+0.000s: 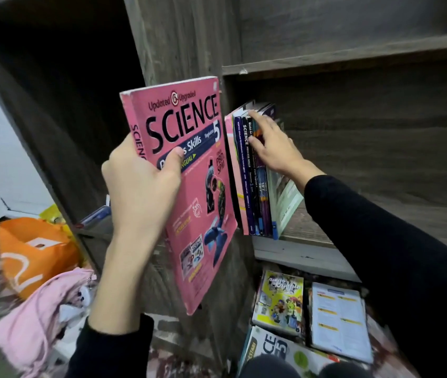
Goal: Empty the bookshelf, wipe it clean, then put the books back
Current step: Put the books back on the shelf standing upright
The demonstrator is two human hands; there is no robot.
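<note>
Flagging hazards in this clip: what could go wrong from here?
The shelved books stand with nothing on their right but the right hand; they may topple if it lets go. The pink Science book, gripped by the left hand alone, could slip onto the books on the floor.

A row of books (252, 192) stands at the left end of a shelf board (312, 233), against the upright panel (178, 45) of the bookshelf, with an upper board (353, 58) above it. The right hand (274, 148) touches the upper part of the row from the right. The left hand (140, 184) holds a Science book (189, 186) upright in front of the panel, just left of the row. Below the shelf board, more books (336, 317) lie flat on the floor (173, 361). Far to the left sits a bag (31, 255), with a heap of cloth (34, 317) before it.
</note>
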